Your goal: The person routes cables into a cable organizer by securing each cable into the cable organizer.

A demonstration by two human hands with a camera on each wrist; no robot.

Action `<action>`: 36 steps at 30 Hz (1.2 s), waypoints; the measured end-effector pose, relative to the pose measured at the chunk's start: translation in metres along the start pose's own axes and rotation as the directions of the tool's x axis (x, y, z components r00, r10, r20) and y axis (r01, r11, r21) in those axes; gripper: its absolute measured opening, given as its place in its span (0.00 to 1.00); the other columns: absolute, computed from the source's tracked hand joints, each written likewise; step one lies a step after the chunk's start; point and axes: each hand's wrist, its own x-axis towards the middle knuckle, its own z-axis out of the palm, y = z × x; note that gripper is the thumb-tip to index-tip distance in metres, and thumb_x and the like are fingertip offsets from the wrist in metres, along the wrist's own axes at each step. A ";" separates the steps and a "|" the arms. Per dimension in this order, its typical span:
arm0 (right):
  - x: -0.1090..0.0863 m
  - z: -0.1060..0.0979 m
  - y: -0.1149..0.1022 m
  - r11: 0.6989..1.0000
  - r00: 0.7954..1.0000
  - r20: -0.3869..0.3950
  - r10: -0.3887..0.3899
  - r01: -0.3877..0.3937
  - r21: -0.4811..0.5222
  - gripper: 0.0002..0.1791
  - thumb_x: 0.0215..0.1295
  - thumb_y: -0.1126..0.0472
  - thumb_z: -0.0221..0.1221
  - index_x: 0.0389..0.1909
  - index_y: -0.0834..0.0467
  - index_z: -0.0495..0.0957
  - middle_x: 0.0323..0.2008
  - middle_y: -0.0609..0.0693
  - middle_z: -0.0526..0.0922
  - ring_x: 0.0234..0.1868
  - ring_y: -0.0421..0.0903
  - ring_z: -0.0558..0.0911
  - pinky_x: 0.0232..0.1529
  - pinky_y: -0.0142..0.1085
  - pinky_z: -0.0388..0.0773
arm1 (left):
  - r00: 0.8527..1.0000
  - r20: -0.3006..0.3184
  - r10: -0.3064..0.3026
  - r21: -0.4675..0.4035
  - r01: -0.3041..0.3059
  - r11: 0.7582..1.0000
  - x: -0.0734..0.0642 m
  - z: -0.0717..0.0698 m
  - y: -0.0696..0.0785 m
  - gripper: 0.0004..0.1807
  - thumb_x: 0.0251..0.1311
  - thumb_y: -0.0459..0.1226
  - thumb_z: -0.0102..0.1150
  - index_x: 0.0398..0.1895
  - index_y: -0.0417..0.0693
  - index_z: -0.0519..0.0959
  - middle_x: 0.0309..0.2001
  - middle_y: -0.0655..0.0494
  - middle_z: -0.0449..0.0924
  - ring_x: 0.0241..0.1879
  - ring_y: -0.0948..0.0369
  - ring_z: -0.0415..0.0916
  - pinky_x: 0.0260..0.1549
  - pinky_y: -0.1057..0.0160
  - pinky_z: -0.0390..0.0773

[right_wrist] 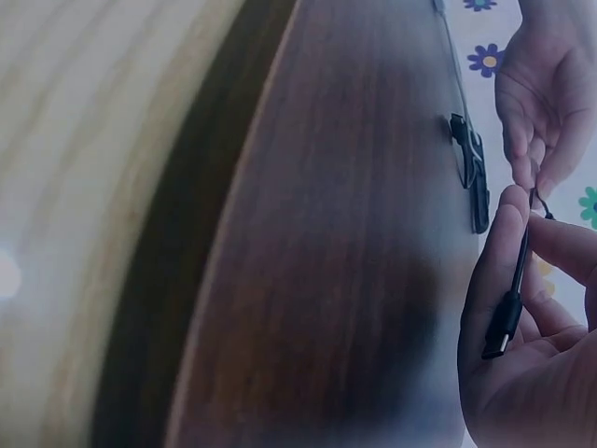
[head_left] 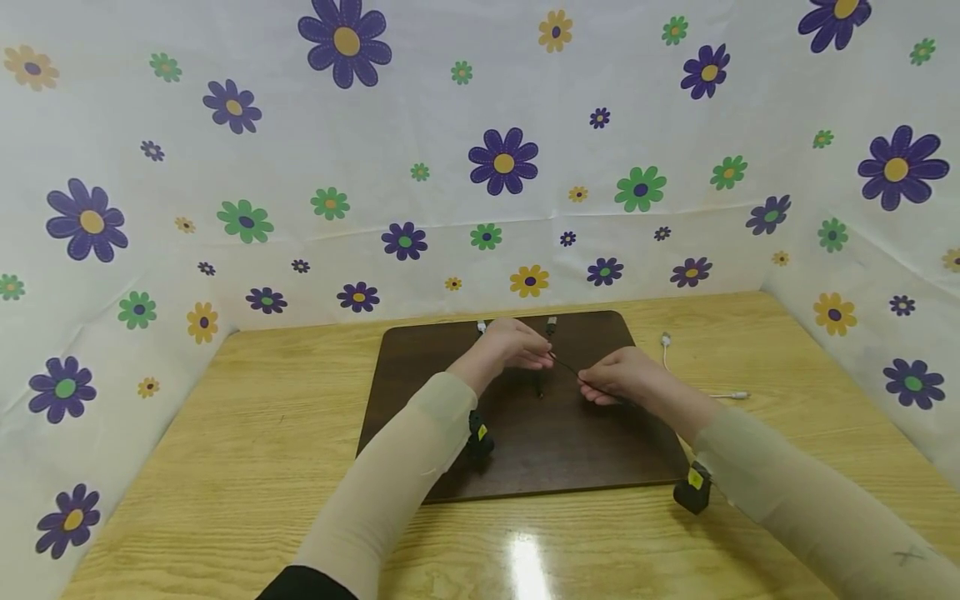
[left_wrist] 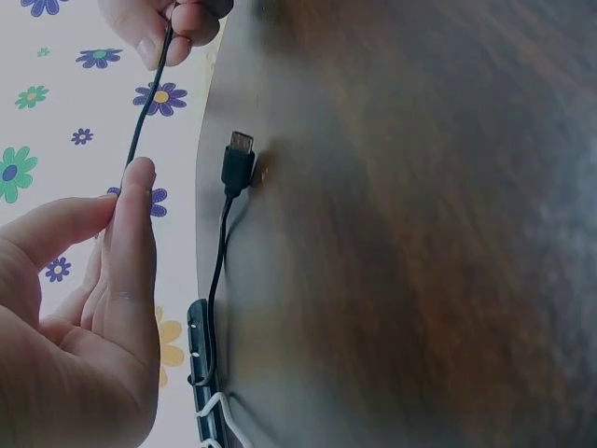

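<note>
My left hand (head_left: 516, 343) and right hand (head_left: 626, 377) hold a thin black cable (head_left: 566, 365) between them above a dark brown board (head_left: 517, 467). In the left wrist view, the thumb and index finger of my left hand (left_wrist: 103, 280) pinch the cable (left_wrist: 149, 103). My right hand (right_wrist: 541, 299) pinches it near one end, and a black plug (right_wrist: 504, 325) with a metal tip hangs against the palm. At the board's far edge, a slotted black cable holder (left_wrist: 201, 359) carries another black cable with a USB plug (left_wrist: 239, 166) and a white cable (left_wrist: 219, 403).
To the board's right, a white cable lies on the wooden table (head_left: 262, 433), its plug ends (head_left: 665, 340) pointing away and right. A flower-print cloth (head_left: 420, 125) rises behind and along both sides. A dark camera (head_left: 692, 490) is strapped beneath the right wrist.
</note>
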 end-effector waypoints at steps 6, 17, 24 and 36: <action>0.004 0.001 -0.005 1.000 1.000 -0.016 -0.005 0.005 0.016 0.15 0.78 0.66 0.58 0.47 0.78 0.83 0.22 0.42 0.86 0.24 0.32 0.84 0.31 0.24 0.86 | 1.000 -0.026 0.005 -0.013 -0.005 1.000 0.002 -0.005 -0.003 0.11 0.72 0.28 0.64 0.50 0.26 0.86 0.43 0.36 0.92 0.23 0.65 0.86 0.30 0.68 0.89; 0.016 0.007 -0.008 1.000 0.999 -0.053 0.003 -0.003 0.000 0.13 0.76 0.67 0.60 0.46 0.77 0.84 0.19 0.41 0.86 0.22 0.32 0.84 0.28 0.24 0.85 | 0.996 -0.078 0.032 -0.039 -0.035 0.999 0.000 -0.010 -0.007 0.11 0.70 0.27 0.64 0.49 0.25 0.86 0.40 0.36 0.92 0.21 0.64 0.85 0.29 0.68 0.89; 0.022 0.011 -0.010 1.000 0.997 -0.081 -0.002 0.002 -0.001 0.12 0.75 0.67 0.61 0.41 0.75 0.86 0.19 0.43 0.85 0.21 0.32 0.83 0.28 0.25 0.85 | 0.992 -0.121 0.035 0.011 -0.034 0.999 0.002 -0.014 -0.010 0.10 0.70 0.29 0.66 0.47 0.28 0.87 0.35 0.42 0.92 0.22 0.65 0.86 0.29 0.69 0.88; 0.032 0.015 -0.015 1.000 0.994 -0.105 -0.020 0.020 0.000 0.16 0.76 0.67 0.61 0.50 0.79 0.83 0.19 0.42 0.86 0.20 0.31 0.83 0.28 0.25 0.86 | 0.984 -0.177 0.016 -0.006 -0.018 1.000 0.006 -0.022 -0.010 0.11 0.67 0.27 0.66 0.48 0.26 0.86 0.27 0.47 0.90 0.19 0.65 0.85 0.26 0.69 0.87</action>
